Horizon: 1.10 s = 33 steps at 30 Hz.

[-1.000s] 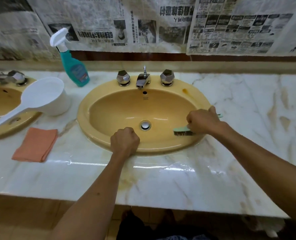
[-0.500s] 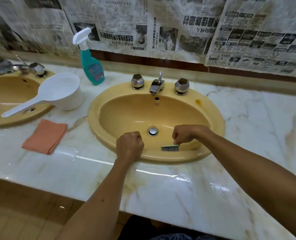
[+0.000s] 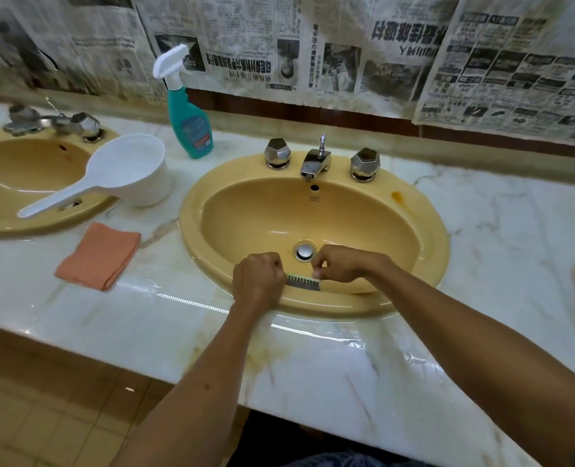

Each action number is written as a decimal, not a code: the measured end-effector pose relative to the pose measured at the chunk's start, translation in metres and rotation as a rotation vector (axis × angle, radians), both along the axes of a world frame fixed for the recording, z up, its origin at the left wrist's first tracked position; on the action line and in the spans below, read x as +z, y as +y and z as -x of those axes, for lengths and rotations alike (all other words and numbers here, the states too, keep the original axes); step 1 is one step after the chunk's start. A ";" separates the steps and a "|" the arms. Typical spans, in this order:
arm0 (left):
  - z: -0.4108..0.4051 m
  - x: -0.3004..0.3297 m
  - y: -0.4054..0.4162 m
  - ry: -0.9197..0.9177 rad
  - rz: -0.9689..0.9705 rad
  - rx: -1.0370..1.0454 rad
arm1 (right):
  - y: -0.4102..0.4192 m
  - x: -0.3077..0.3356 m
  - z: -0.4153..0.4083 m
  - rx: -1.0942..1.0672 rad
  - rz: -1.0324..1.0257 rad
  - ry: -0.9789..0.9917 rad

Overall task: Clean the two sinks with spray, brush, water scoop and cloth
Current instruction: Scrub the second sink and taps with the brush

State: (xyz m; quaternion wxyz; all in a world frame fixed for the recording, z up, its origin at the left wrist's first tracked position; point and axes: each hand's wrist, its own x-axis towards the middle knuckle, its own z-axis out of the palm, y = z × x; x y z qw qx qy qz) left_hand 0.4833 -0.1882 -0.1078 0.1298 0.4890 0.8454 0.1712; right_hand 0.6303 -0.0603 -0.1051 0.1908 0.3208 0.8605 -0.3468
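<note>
Head view, steeply down, close over sink [image 3: 313,308]

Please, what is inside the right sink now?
Inside the right sink are the metal drain plug and a brush, gripped by the right hand. The left hand rests fisted on the front rim. The brush handle is hidden.

Both bare forearms are reaching forward and converging, the wrists ending up close together. The left hand [image 3: 257,281] is balling into a fist, knuckles facing up, fingers tucked under so that whatever lies beneath them is hidden; it is sitting just left of the right hand's fingertips. The right hand [image 3: 341,266] is curling its fingers downward, thumb and forefinger pinching together, and is gripping a brush [image 3: 303,283] whose bristles are sticking out below and to the left of those fingertips, almost touching the left fist's knuckles. The right wrist is bending slightly inward.
</note>
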 end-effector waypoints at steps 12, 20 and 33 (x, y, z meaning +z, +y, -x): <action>0.003 0.001 -0.002 -0.078 -0.035 -0.050 | -0.010 0.011 0.005 -0.117 0.089 0.055; 0.060 0.011 -0.004 -0.171 -0.008 -0.261 | 0.004 0.021 -0.007 -0.189 0.103 -0.190; 0.097 -0.006 0.012 0.179 0.171 -0.479 | -0.056 0.067 0.005 -0.444 -0.151 -0.131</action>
